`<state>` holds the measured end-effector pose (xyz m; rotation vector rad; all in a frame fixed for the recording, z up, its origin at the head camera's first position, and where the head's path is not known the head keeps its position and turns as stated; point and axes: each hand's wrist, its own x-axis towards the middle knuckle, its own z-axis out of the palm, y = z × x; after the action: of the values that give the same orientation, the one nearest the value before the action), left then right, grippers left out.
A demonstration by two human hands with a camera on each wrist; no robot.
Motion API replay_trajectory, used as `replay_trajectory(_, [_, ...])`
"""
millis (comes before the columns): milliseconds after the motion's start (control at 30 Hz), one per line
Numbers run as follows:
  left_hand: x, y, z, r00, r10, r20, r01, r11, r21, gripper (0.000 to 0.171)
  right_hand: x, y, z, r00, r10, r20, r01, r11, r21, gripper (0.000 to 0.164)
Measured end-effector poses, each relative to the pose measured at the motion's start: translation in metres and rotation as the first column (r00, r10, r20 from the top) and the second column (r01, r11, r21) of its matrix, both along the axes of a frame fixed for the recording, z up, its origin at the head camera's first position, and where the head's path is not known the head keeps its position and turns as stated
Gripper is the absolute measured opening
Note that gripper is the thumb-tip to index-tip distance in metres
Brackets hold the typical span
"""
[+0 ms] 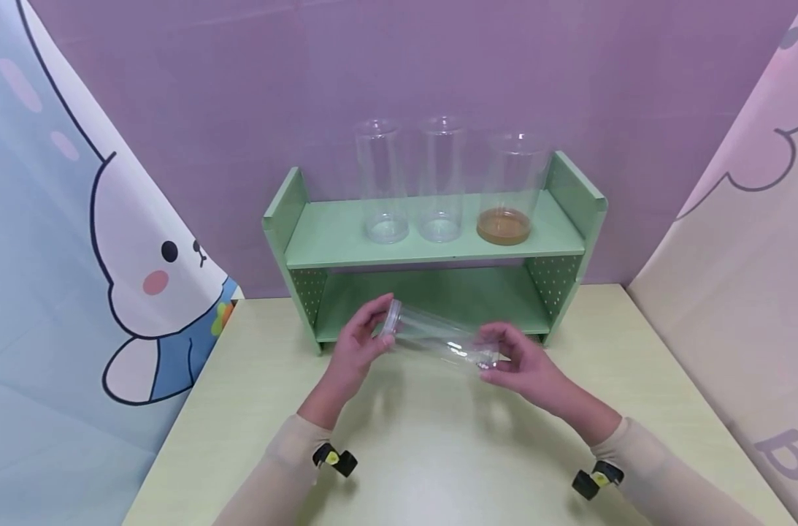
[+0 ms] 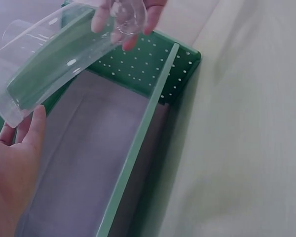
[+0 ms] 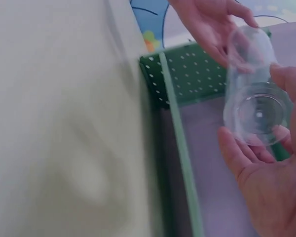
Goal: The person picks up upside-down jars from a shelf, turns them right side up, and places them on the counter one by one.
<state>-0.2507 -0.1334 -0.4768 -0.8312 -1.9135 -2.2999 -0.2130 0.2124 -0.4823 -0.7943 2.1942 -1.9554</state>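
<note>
In the head view, a clear cylindrical container lies nearly sideways in the air, its ribbed rim on the left and slightly higher. My left hand grips it at that rim, thumb and fingers on either side. At the other end, my right hand holds it round the base. The container's round base shows in the right wrist view, between the thumb and fingers. See-through wall spans the two hands in the left wrist view. It looks empty.
A green two-tier shelf stands behind the hands. On its top board are two tall clear containers and a wider one with brown contents at the bottom. A pale table lies below, with printed cloth at the sides.
</note>
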Motion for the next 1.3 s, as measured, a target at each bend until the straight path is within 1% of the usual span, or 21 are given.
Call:
replay_trajectory(133, [-0.003, 0.002, 0.004, 1.0, 0.01, 0.01, -0.01, 1.0, 0.003, 0.065, 0.003, -0.008, -0.009, 0.999, 0.039, 0.029, -0.038, 0.998, -0.04, 0.065])
replay_trajectory(267, [-0.006, 0.003, 0.007, 1.0, -0.002, 0.008, 0.002, 1.0, 0.001, 0.061, 0.005, -0.016, -0.015, 0.995, 0.074, 0.069, -0.069, 0.995, -0.069, 0.066])
replay_trajectory(400, [-0.01, 0.006, 0.01, 1.0, -0.027, 0.013, 0.027, 1.0, 0.003, 0.061, 0.008, -0.022, -0.019, 0.993, 0.071, 0.098, -0.066, 0.996, -0.053, 0.068])
replay_trajectory(600, [-0.015, 0.015, 0.015, 0.998, -0.053, -0.016, 0.053, 0.999, 0.004, 0.059, 0.011, -0.029, -0.026, 0.991, 0.066, 0.114, -0.064, 0.998, -0.022, 0.071])
replay_trajectory(800, [-0.017, 0.022, 0.021, 0.997, -0.063, -0.054, 0.06, 0.997, -0.045, 0.059, 0.012, -0.037, -0.034, 0.991, 0.082, 0.107, -0.08, 0.997, -0.018, 0.073])
replay_trajectory(867, [-0.017, 0.024, 0.023, 0.995, -0.076, -0.063, 0.072, 0.995, -0.063, 0.059, 0.012, -0.039, -0.036, 0.99, 0.089, 0.107, -0.088, 0.996, -0.016, 0.073])
replay_trajectory(1100, [-0.015, 0.032, 0.033, 0.991, -0.111, -0.081, 0.103, 0.99, -0.097, 0.059, 0.008, -0.043, -0.043, 0.987, 0.12, 0.11, -0.118, 0.993, -0.024, 0.077])
replay_trajectory(1300, [-0.013, 0.035, 0.039, 0.986, -0.116, -0.12, 0.098, 0.984, -0.146, 0.057, 0.007, -0.046, -0.044, 0.985, 0.129, 0.112, -0.127, 0.992, -0.023, 0.073])
